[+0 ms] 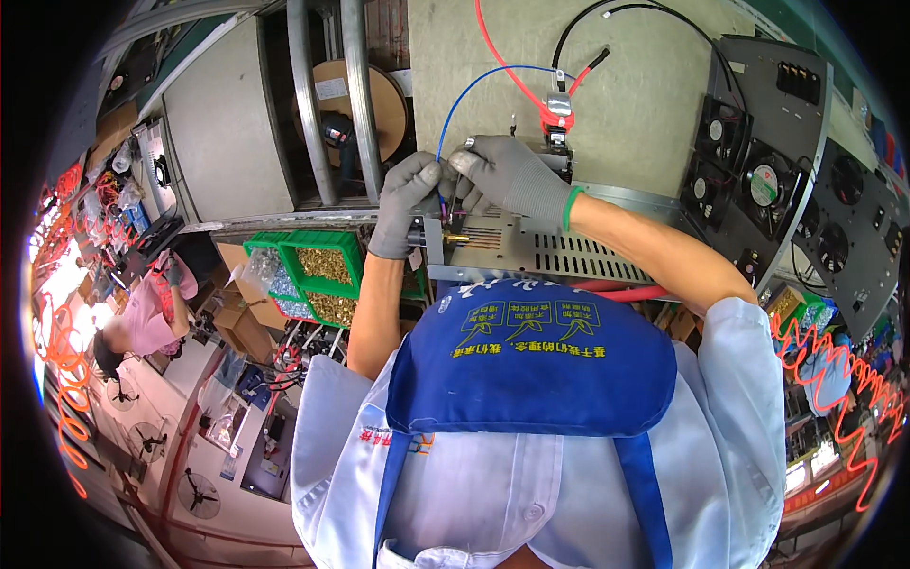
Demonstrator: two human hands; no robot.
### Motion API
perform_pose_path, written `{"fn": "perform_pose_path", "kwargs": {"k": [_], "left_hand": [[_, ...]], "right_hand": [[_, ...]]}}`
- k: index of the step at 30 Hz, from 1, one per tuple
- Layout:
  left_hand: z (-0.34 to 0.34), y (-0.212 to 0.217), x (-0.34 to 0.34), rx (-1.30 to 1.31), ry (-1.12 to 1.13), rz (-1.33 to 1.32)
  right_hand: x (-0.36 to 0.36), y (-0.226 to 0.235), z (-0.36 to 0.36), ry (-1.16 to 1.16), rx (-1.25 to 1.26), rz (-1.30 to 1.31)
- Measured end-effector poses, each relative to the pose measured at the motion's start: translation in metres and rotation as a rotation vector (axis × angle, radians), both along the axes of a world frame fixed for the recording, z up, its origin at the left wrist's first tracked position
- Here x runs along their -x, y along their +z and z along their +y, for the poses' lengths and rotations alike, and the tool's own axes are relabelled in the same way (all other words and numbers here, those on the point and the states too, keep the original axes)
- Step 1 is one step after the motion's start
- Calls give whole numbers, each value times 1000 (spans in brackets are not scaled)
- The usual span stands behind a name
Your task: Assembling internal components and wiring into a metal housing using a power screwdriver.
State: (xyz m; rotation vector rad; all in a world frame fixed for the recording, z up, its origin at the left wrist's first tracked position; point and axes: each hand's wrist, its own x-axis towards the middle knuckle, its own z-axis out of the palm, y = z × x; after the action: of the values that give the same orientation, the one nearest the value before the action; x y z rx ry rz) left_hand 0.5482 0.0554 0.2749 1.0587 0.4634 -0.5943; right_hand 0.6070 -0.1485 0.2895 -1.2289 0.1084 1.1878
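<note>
In grey work gloves, both my hands meet above a metal chassis plate [517, 251] with rows of slots. My left hand [406, 204] pinches a thin blue wire [471, 87] between thumb and fingers. The wire arcs up from there to a metal lug on the bench. Close beside it my right hand [517, 178] is closed, thumb against fingers; what it grips is hidden by the glove. A small shiny metal piece shows at its fingertips. Below the hands, brass-coloured threaded fittings [460, 239] stick out at the chassis's left end.
A green tray [358, 258] of small brass parts stands at left. Behind the hands, thick red cable [502, 43] joins a metal component [557, 102]. Black panels with fans [766, 180] stand at right. Two metal rails [358, 95] rise at the back left. A co-worker [156, 308] is farther left.
</note>
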Motion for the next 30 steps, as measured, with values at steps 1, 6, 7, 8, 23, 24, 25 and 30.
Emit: {"fn": "perform_pose_path", "kwargs": {"k": [1,6,7,8,23,24,25,30], "left_hand": [[0,0,1,13,-5,0],[3,7,-2,-52,-61,6],[3,4,0,-36,-48,-26],[2,-1,1,-23,-33,-66],[6,-1,-1,-148,-67,-59],[6,0,-2,-158,-102,-77],[4,0,-2,-167,-93,-79],[8,-6,1,-179,-132,-79]], "right_hand": [[2,0,0,-21,12,28],[13,-19,5,-93,27,216],[14,-27,4,-124,15,285],[12,-33,4,-153,-1,347],[26,26,11,140,167,-765],[28,31,11,192,181,-806],[30,35,11,244,195,-847],[37,37,10,292,195,-849]]}}
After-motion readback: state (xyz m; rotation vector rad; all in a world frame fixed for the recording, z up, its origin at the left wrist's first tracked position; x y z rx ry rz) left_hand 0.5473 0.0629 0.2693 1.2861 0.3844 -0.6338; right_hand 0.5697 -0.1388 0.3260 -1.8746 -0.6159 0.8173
